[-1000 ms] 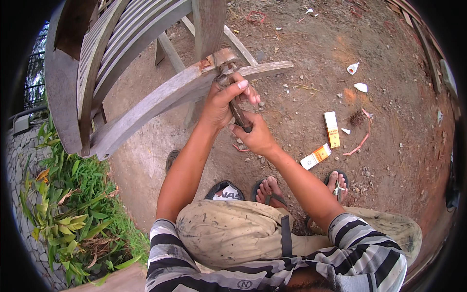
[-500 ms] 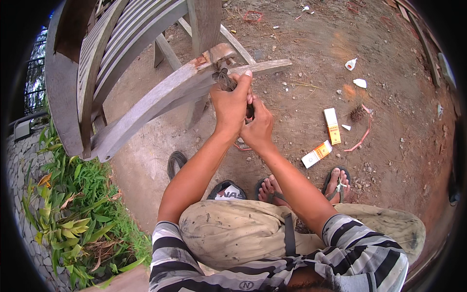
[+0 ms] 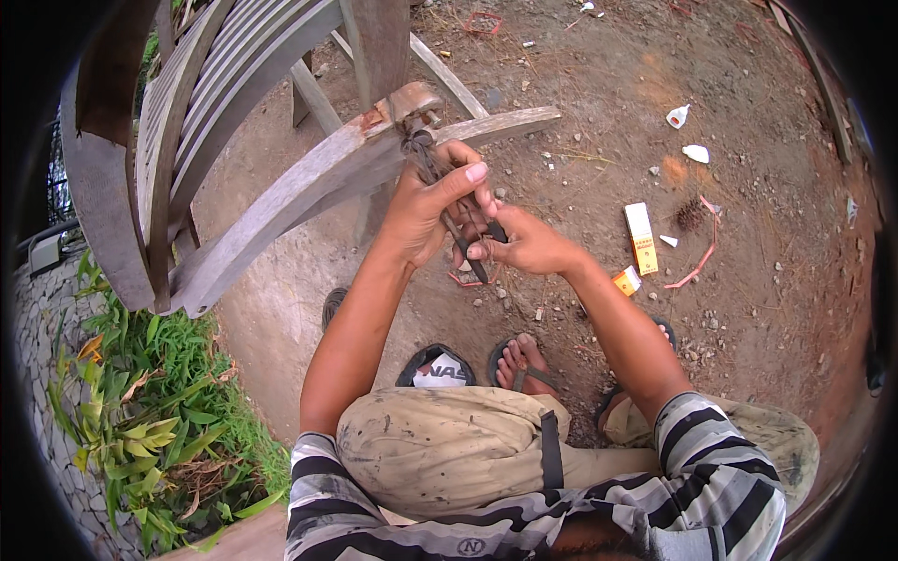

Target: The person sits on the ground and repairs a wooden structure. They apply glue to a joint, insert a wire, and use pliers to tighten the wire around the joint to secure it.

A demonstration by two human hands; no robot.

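Observation:
My left hand (image 3: pixel 430 210) is wrapped around a pair of dark, rusty pincers (image 3: pixel 430 168), just below their head. The rounded jaws are against a metal fitting at the chipped, reddish end of a curved wooden rail (image 3: pixel 309 178). What exactly the jaws bite on is too small to tell. My right hand (image 3: pixel 531 241) is closed around the lower part of the pincers, thumb and fingertips pressing on a handle. The dark handle ends stand apart below my left palm. The rail belongs to a weathered grey slatted wooden chair (image 3: pixel 234 103) lying tipped over.
White and yellow boxes (image 3: pixel 644 252), small white bottle pieces (image 3: pixel 695 153), a pine cone (image 3: pixel 690 215) and a pinkish strip (image 3: pixel 700 266) lie on the dirt at right. Green plants (image 3: pixel 140 421) border the left side. My sandalled foot (image 3: pixel 519 365) is below my hands.
My right hand has shifted right and slightly down, uncovering the pincer handles, which now stand apart. My left grip has loosened somewhat. The chair appears slightly further left in view.

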